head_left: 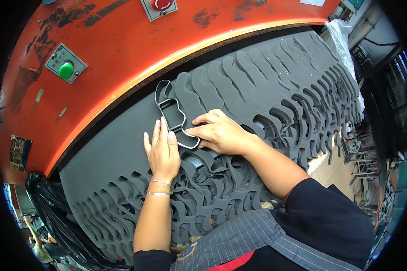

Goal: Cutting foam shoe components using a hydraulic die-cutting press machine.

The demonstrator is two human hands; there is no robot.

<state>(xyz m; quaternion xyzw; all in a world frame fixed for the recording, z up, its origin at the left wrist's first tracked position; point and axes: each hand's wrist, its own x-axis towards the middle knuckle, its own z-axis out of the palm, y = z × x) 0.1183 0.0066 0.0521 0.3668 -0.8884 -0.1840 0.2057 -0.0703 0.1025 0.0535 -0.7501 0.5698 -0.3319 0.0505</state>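
Note:
A wavy steel-strip cutting die [183,114] with dark crossbars lies on a dark grey foam sheet [117,131]. My left hand [162,151] lies nearly flat at the die's left side, fingers stretched out and fingertips against its edge. From the right, my right hand [221,133] grips the lower right edge of the die, its fingers bent over the strip. Wavy cut shapes [230,77] run in a row to the right of the die, still lying in the sheet. Nearer me hangs a foam offcut web [212,185] full of wavy holes.
Along the far side stands an orange machine beam [135,54] with a green push button [66,70] and a red button [162,4]. Black plastic [59,217] hangs at the left, and clear plastic [341,40] at the far right. Another person [40,250] is at the lower left.

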